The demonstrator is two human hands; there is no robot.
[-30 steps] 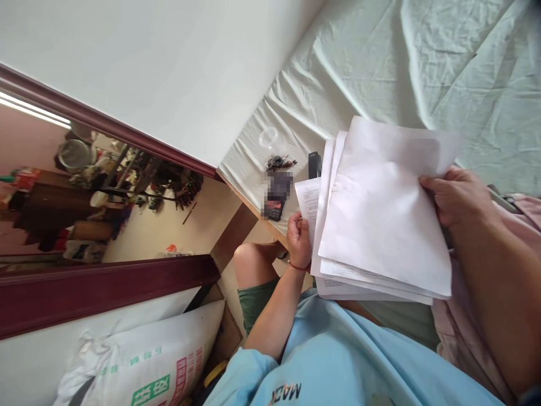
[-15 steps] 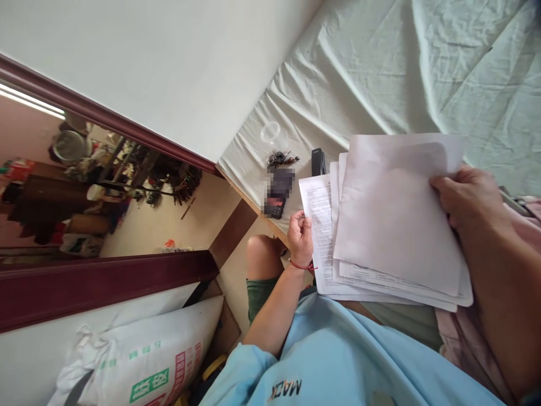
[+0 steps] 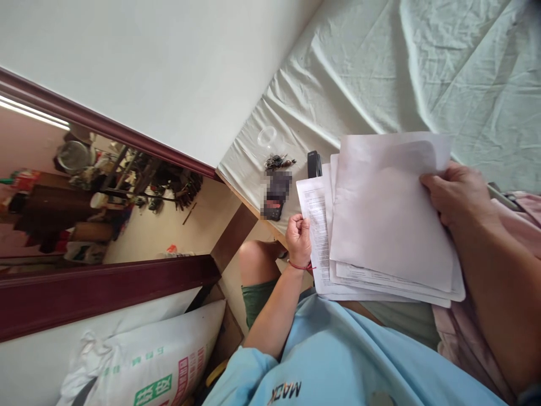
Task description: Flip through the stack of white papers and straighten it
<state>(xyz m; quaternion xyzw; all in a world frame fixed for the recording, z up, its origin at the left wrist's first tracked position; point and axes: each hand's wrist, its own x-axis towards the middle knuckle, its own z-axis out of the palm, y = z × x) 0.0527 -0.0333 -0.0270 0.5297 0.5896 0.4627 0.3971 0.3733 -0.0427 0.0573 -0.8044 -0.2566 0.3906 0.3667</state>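
A loose stack of paper sheets is held up above my lap, with a blank sheet on top and printed sheets fanned out below. My left hand, with a red string at the wrist, pinches the left edge of the lowest printed sheet. At the upper right, my right hand grips the stack with the thumb on the blank sheet; its other fingers are mostly hidden behind the paper. Just beyond the stack's upper left corner lies a black stapler-like object, partly covered by the paper.
On the pale green cloth lie a clear plastic cup, a bunch of keys and a blurred dark handset. A white printed sack stands at lower left, near a doorway with a dark red frame. Pink fabric lies at right.
The view has shifted slightly, so the papers and both hands appear a little further left. Both hands keep their hold on the sheets.
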